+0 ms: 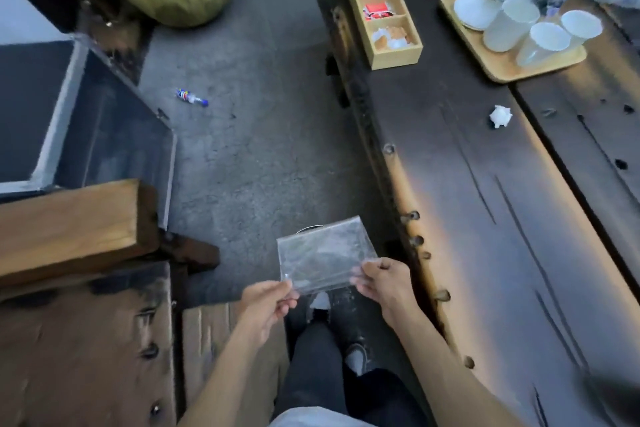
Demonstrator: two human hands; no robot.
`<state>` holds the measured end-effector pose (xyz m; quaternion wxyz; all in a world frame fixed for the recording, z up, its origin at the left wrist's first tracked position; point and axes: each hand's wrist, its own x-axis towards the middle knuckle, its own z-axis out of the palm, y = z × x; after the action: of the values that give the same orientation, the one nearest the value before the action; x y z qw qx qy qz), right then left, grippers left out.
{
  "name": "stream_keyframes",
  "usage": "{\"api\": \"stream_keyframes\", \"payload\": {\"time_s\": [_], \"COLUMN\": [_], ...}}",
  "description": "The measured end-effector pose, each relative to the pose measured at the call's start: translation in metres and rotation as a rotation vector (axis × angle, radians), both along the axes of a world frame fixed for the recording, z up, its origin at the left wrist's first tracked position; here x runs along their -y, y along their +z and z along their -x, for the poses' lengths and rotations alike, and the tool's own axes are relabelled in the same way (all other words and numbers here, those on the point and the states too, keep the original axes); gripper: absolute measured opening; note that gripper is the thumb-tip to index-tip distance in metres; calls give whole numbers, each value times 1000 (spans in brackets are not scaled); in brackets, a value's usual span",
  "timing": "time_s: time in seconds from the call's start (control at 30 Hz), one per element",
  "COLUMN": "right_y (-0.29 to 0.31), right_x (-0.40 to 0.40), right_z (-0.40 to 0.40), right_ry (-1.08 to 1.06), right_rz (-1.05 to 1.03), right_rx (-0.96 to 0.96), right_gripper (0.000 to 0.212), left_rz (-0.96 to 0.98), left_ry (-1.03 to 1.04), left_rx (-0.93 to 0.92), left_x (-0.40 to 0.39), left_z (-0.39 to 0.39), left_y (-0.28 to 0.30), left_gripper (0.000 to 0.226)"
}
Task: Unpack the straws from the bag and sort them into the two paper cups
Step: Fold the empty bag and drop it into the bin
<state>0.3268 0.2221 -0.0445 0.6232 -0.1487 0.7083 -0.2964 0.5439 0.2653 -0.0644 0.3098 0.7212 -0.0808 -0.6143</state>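
A clear plastic bag (pixel 323 255) hangs over the floor between the bench and the table. My left hand (pixel 268 303) pinches its near left corner, and my right hand (pixel 381 279) pinches its near right corner. The bag looks flat; I cannot make out straws inside it. Several white paper cups (pixel 512 24) stand on a wooden tray (pixel 502 69) at the far right of the dark wooden table (pixel 485 218). Some cups stand upright and others lean.
A wooden box (pixel 382 14) with three compartments holds small packets near the table's far left edge. A crumpled white scrap (pixel 500 116) lies mid-table. A small wrapper (pixel 190 97) lies on the grey floor. A wooden bench (pixel 69 225) is at my left, my shoes below.
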Motion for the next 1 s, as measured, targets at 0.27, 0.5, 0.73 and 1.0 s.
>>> {"api": "stream_keyframes", "payload": {"time_s": [0.27, 0.5, 0.73, 1.0], "right_y": [-150, -277, -348, -280], "right_x": [36, 59, 78, 71], "right_z": [-32, -41, -43, -43], "right_ry": [-91, -116, -68, -43], "right_rz": [-220, -301, -288, -218], "right_rx": [-23, -31, -33, -8], "right_gripper": [12, 19, 9, 9], "left_rz": [-161, -219, -194, -131], "left_ry": [175, 260, 321, 129], "left_rx": [-11, -11, -37, 93], "left_x": [43, 67, 86, 79], "left_z": [-12, -11, -14, -12], "left_y": [-151, -285, -349, -290], "left_gripper": [22, 25, 13, 16]}}
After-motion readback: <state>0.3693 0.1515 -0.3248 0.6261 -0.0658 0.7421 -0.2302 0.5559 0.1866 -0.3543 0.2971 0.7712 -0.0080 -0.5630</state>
